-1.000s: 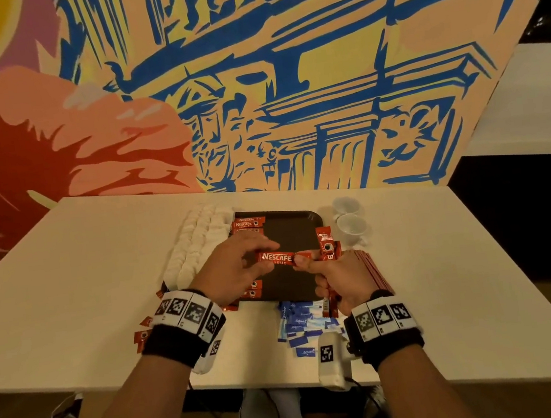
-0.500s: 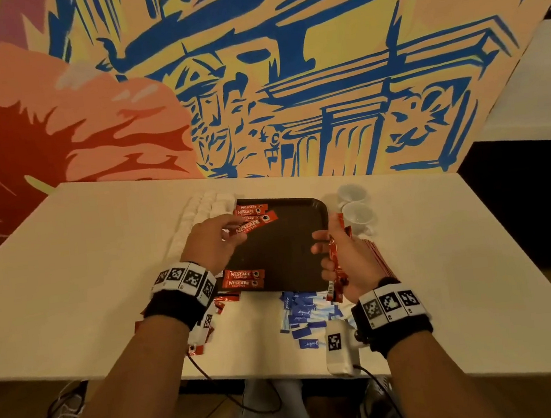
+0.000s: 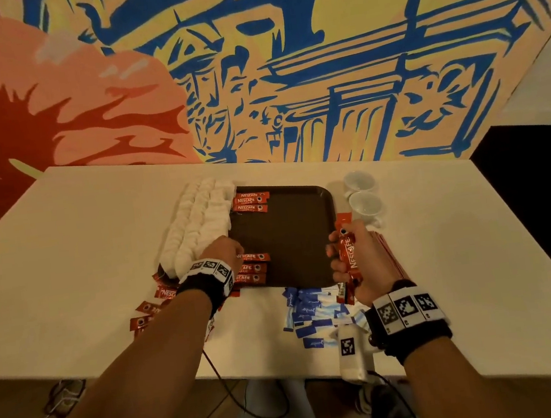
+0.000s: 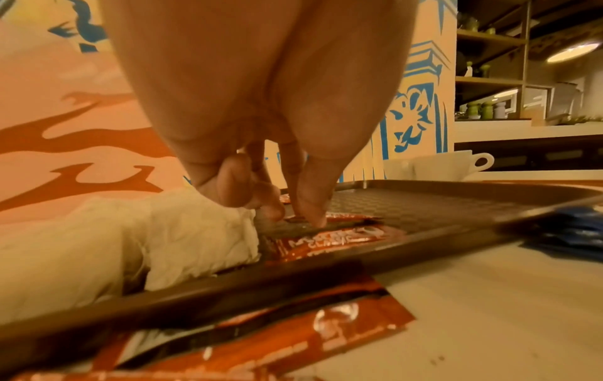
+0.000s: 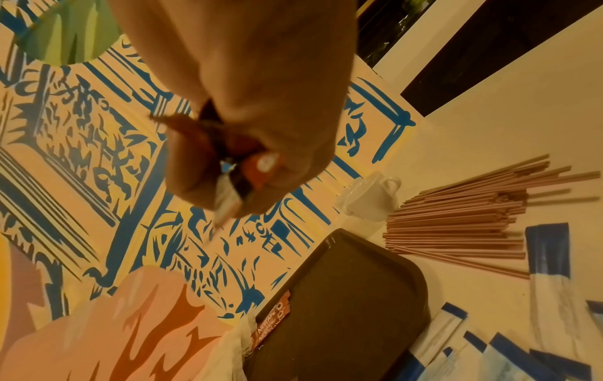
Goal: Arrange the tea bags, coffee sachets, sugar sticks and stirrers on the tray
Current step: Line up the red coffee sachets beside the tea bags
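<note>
A dark brown tray [image 3: 291, 238] lies in the middle of the white table. Three red coffee sachets [image 3: 251, 202] lie at its far left corner and three more [image 3: 251, 268] at its near left corner. My left hand [image 3: 225, 250] is at the tray's left edge, thumb and forefinger [image 4: 310, 214] pinching the end of the top sachet [image 4: 339, 219] of the near group. My right hand [image 3: 352, 258] grips a bunch of coffee sachets [image 3: 349, 252] upright beside the tray's right edge [image 5: 359, 296].
White tea bags [image 3: 200, 224] lie in rows left of the tray. Blue sugar sticks [image 3: 310, 311] are scattered in front of it, loose red sachets [image 3: 154, 305] at the near left. Stirrers [image 5: 463, 219] and two white cups [image 3: 363, 195] sit on the right.
One second ago both hands held one sachet over the tray. My left hand laid it with the far group, then came back to the near group. The right hand kept its bunch.
</note>
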A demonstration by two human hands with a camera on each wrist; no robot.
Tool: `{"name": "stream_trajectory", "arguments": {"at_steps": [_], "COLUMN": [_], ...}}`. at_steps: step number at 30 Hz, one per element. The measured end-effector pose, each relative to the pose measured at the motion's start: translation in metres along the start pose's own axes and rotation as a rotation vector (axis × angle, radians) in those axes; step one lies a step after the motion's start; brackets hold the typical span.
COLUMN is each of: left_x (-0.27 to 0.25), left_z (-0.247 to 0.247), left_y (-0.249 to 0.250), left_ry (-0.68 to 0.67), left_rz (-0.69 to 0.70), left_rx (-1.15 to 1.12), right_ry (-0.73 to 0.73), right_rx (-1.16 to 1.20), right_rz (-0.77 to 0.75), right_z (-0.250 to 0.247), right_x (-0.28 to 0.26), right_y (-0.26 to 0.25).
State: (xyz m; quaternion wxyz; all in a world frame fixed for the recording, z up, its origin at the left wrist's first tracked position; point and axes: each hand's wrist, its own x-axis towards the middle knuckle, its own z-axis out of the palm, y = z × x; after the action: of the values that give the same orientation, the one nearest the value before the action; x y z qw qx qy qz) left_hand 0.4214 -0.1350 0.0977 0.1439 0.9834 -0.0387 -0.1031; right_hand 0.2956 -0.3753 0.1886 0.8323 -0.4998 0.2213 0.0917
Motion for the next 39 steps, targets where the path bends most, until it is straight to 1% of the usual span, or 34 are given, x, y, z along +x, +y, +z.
{"name": "stream_trajectory", "arguments": {"at_steps": [3, 4, 5, 7, 8, 10, 12, 14, 16, 18, 19, 20, 24, 26, 29, 31, 33, 36, 39], "left_x": [0.002, 0.002, 0.002, 0.0, -0.002, -0.007, -0.019, -0.037, -0.057, -0.077, -0.085, -0.091, -0.108, -0.113, -0.118, -0.124, -0.13, -0.137, -0.141], "left_z": [0.005, 0.005, 0.005, 0.0, -0.004, -0.016, -0.036, -0.06, -0.083, -0.098, -0.102, -0.104, -0.109, -0.111, -0.114, -0.116, -0.117, -0.122, -0.128], "left_y": [-0.003, -0.003, -0.003, -0.002, 0.001, 0.01, 0.026, 0.044, 0.061, 0.073, 0.076, 0.078, 0.083, 0.08, 0.073, 0.071, 0.072, 0.073, 0.072], "left_ry": [-0.04, -0.049, -0.048, -0.023, -0.009, 0.019, 0.033, 0.003, -0.117, -0.257, -0.287, -0.29, -0.179, -0.131, -0.057, -0.038, -0.025, -0.016, -0.004], "left_rz": [-0.009, -0.013, -0.013, -0.013, -0.01, 0.021, 0.09, 0.212, 0.346, 0.392, 0.403, 0.417, 0.468, 0.433, 0.358, 0.363, 0.406, 0.532, 0.583], "left_rx": [0.043, 0.048, 0.046, 0.023, 0.008, -0.026, -0.094, -0.256, -0.504, -0.775, -0.865, -0.914, -0.903, -0.903, -0.971, -0.947, -0.909, -0.803, -0.687], "right_ry": [-0.063, -0.055, -0.016, 0.045, 0.048, 0.034, 0.03, 0.016, -0.007, -0.029, -0.042, -0.057, -0.111, -0.114, -0.111, -0.116, -0.107, -0.086, -0.103], "right_rx": [0.027, -0.002, -0.063, -0.17, -0.189, -0.199, -0.208, -0.212, -0.219, -0.238, -0.251, -0.263, -0.281, -0.278, -0.237, -0.223, -0.259, -0.347, -0.374], "right_rz": [0.027, 0.016, -0.014, -0.078, -0.101, -0.139, -0.166, -0.187, -0.203, -0.219, -0.223, -0.225, -0.218, -0.205, -0.2, -0.207, -0.212, -0.217, -0.242], "right_z": [-0.004, -0.005, -0.006, -0.005, -0.004, -0.002, 0.001, 0.005, 0.009, 0.012, 0.014, 0.015, 0.019, 0.015, 0.005, 0.002, 0.003, 0.005, 0.006], "right_x": [0.002, 0.003, 0.004, 0.003, 0.001, -0.001, -0.006, -0.012, -0.018, -0.025, -0.028, -0.031, -0.042, -0.046, -0.053, -0.057, -0.061, -0.062, -0.062], "right_y": [0.001, 0.003, 0.004, 0.007, 0.008, 0.009, 0.007, 0.005, 0.004, 0.003, 0.003, 0.002, 0.003, 0.004, 0.004, 0.004, 0.003, -0.001, -0.003]}}
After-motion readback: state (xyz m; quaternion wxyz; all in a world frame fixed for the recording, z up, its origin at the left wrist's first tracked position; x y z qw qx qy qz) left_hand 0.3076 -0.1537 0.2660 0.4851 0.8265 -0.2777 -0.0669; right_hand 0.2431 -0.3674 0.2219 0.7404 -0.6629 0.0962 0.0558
